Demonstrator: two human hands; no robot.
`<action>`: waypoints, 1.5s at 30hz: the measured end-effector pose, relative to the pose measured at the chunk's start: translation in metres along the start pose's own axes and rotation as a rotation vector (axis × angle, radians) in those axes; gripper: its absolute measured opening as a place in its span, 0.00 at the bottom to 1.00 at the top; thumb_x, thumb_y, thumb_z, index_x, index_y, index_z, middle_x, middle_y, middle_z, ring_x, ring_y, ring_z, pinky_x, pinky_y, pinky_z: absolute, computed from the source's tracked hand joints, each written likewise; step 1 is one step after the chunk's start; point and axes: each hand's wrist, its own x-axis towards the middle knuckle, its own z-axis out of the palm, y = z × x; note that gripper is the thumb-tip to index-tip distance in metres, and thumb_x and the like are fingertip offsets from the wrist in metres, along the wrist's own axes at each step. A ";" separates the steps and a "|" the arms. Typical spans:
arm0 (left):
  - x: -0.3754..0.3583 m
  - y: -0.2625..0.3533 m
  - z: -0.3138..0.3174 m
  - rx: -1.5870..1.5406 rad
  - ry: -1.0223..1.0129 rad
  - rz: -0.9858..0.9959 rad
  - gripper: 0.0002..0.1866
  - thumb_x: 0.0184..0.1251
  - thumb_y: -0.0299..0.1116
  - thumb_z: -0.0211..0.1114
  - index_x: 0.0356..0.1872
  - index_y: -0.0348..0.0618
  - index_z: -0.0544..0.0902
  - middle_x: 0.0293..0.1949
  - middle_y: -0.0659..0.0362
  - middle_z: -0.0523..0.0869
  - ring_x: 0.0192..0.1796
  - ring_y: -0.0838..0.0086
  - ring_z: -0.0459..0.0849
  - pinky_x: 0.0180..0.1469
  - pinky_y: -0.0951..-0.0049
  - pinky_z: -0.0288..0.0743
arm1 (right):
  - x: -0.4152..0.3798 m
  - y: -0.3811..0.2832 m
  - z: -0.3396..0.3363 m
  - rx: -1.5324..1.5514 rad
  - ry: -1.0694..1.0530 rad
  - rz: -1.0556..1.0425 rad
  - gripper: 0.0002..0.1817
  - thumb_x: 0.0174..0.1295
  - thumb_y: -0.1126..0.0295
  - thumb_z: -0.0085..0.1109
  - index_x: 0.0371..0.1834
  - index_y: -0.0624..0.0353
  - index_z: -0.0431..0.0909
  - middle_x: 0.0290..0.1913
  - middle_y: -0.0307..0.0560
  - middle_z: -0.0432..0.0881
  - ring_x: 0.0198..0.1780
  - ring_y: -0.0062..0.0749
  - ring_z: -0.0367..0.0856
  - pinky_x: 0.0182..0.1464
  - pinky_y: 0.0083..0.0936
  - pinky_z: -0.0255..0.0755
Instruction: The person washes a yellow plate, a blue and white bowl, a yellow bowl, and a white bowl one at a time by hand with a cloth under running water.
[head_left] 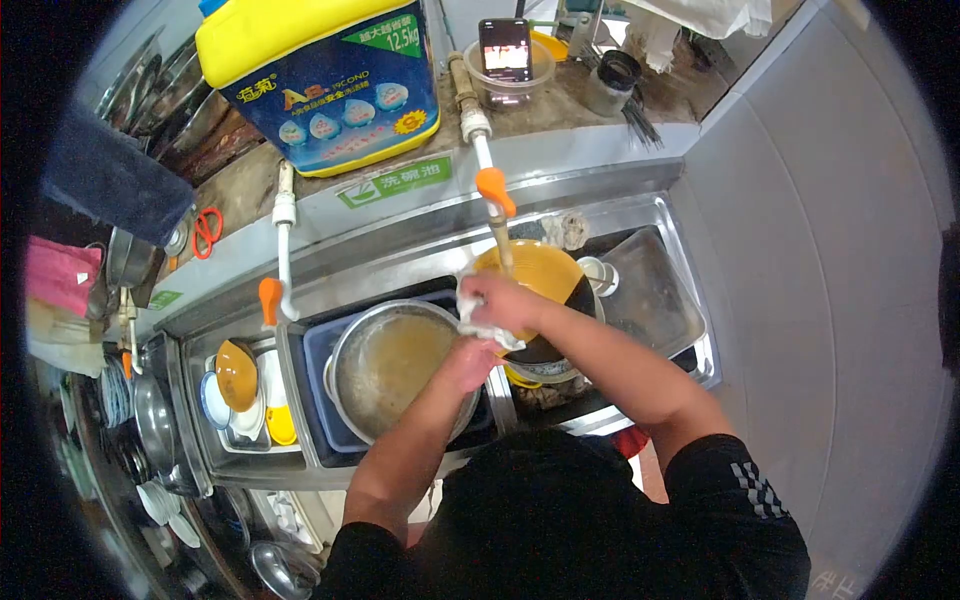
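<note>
A large yellow bowl (pixel 548 262) is tilted under the faucet in the right-hand sink. My right hand (pixel 500 300) is closed on a white cloth (pixel 482 325), pressed against the bowl's near left side. My left hand (pixel 470 364) is closed at the bowl's lower left rim, just below the cloth; its fingertips are partly hidden. Beneath the bowl is a pot (pixel 545 370), mostly covered by the bowl and my right arm. Left of my hands, a big metal pot (pixel 372 318) of cloudy brownish water stands in a blue basin (pixel 318 385).
Orange-handled faucets (pixel 492 192) overhang the sinks. A metal tray (pixel 655 290) lies at the right. Bowls, including a yellow-brown one (pixel 237 375), fill the left sink. The ledge holds a detergent jug (pixel 330 90), a phone (pixel 506 50) in a plastic tub and red scissors (pixel 207 233).
</note>
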 end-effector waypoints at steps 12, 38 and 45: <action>0.007 0.045 0.006 -0.178 -0.006 0.074 0.26 0.45 0.36 0.55 0.49 0.36 0.77 0.45 0.54 0.83 0.48 0.60 0.82 0.56 0.58 0.73 | -0.040 -0.005 0.016 0.022 0.099 -0.007 0.13 0.48 0.69 0.61 0.38 0.55 0.75 0.47 0.59 0.76 0.52 0.52 0.75 0.51 0.39 0.70; 0.006 0.042 0.039 -0.196 0.374 0.172 0.22 0.55 0.39 0.55 0.50 0.41 0.75 0.47 0.54 0.81 0.47 0.63 0.82 0.50 0.63 0.76 | -0.050 -0.040 0.040 -0.266 0.264 0.049 0.17 0.55 0.75 0.51 0.50 0.58 0.71 0.48 0.54 0.79 0.49 0.47 0.80 0.51 0.36 0.74; -0.018 0.092 0.058 0.027 0.487 0.096 0.22 0.51 0.38 0.56 0.49 0.44 0.76 0.45 0.57 0.82 0.48 0.63 0.80 0.53 0.61 0.73 | -0.096 0.010 0.001 -0.604 0.407 -0.371 0.10 0.48 0.74 0.57 0.35 0.58 0.73 0.40 0.51 0.80 0.45 0.49 0.80 0.45 0.40 0.74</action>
